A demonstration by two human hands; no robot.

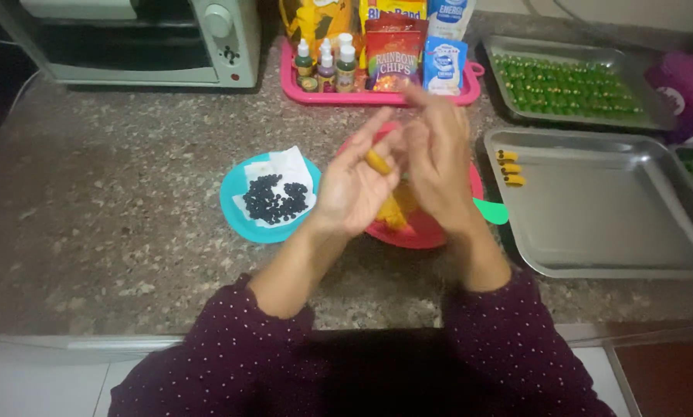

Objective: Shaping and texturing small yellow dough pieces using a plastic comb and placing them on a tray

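Observation:
My left hand [352,185] and my right hand [437,158] are raised together over a red plate [431,230] on the counter. Between the two palms lies a small yellow-orange piece of dough [377,163], pressed by both hands. More yellow dough [396,210] lies on the red plate below. To the left, a blue plate [238,208] holds white paper with a heap of small dark beads [275,199]. On the right stands a metal tray [609,205] with three small yellow dough pieces [509,167] at its left end.
A second metal tray [566,81] full of green pieces stands at the back right. A pink tray [381,96] with small bottles and snack packets is behind the plates. A toaster oven [138,38] sits back left. A green plate edge [491,210] shows beside the red plate.

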